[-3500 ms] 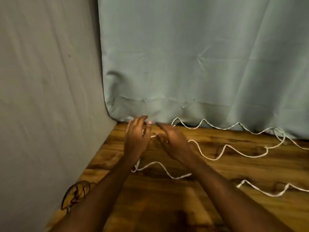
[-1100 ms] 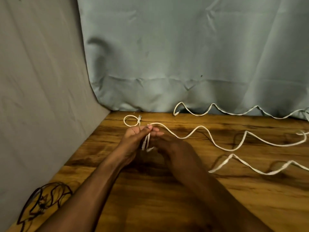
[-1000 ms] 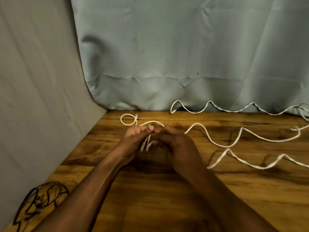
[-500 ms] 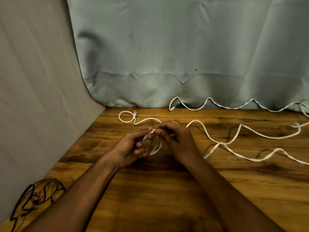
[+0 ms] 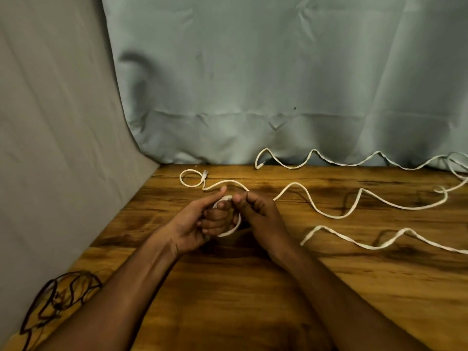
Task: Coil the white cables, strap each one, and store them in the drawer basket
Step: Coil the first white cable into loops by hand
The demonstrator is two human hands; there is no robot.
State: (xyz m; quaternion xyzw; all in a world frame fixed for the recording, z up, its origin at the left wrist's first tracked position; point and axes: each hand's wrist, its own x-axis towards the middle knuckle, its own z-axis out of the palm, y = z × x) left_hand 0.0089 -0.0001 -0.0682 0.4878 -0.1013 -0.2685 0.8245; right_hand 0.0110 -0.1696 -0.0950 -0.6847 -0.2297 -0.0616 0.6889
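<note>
A small loop of white cable [image 5: 231,230] wraps around the curled fingers of my left hand [image 5: 200,221], which holds it over the wooden table [image 5: 253,287]. My right hand [image 5: 258,214] pinches the same cable at the top of the loop, touching my left fingertips. From the hands the cable [image 5: 329,214] runs right in waves across the table. Its far end with a plug [image 5: 205,173] curls into a ring at the back left. A second white cable [image 5: 298,163] snakes along the curtain's foot. A third stretch of white cable [image 5: 379,243] lies at the right.
A grey-green curtain [image 5: 278,84] hangs behind the table and a beige cloth [image 5: 55,148] covers the left side. A tangle of thin dark wire [image 5: 58,297] lies at the table's front left corner. No basket or straps are in view.
My hands have drawn closer to me with the cable. The doubled strand between them has become a loop around my left fingers, and the loose cable has slid left across the table.
</note>
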